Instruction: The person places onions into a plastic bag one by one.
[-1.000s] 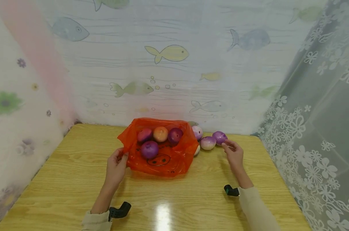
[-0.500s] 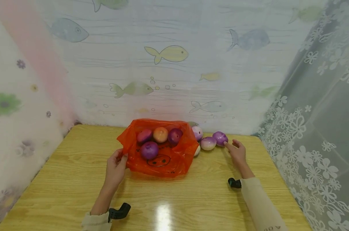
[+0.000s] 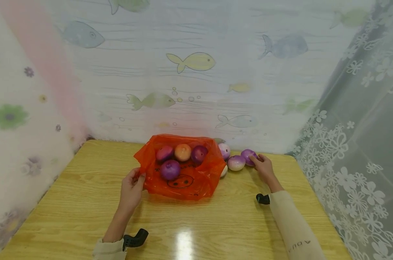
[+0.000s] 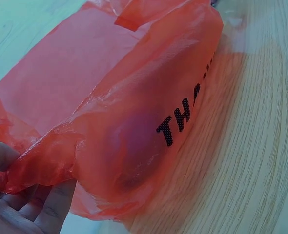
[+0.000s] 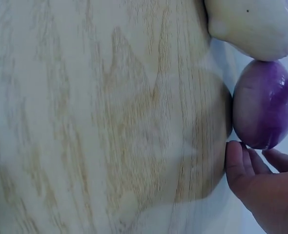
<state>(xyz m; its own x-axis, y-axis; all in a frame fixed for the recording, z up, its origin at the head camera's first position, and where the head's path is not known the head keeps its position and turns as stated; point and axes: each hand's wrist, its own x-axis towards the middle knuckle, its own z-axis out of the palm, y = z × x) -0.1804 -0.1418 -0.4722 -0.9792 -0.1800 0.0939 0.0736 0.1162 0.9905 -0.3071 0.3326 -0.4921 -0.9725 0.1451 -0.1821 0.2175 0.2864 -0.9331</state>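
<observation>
In the head view, my left hand [image 3: 131, 189] pinches the left edge of an orange-red plastic bag [image 3: 190, 186]. The bag lies with its mouth facing me. Inside are several onions, among them an orange one [image 3: 182, 152] and a purple one [image 3: 170, 170] nearest me. Left wrist view: thumb and fingers [image 4: 53, 207] grip the bunched film beside black printed letters. My right hand [image 3: 264, 168] has thumb and fingers about the rightmost purple onion [image 3: 249, 157] on the table. That onion is mostly cut off at the right wrist view's edge, where curled fingers [image 5: 236, 165] show.
Beside the bag's right side stand a purple-and-white onion [image 3: 236, 163], a pale purple one [image 3: 225, 151] and a white one [image 3: 224, 171], partly hidden by the bag. The wooden table [image 3: 196, 224] ends at a fish-patterned curtain [image 3: 196, 108].
My right hand has shifted left and forward, bringing its fingers onto the purple onion. My left hand keeps its grip on the bag.
</observation>
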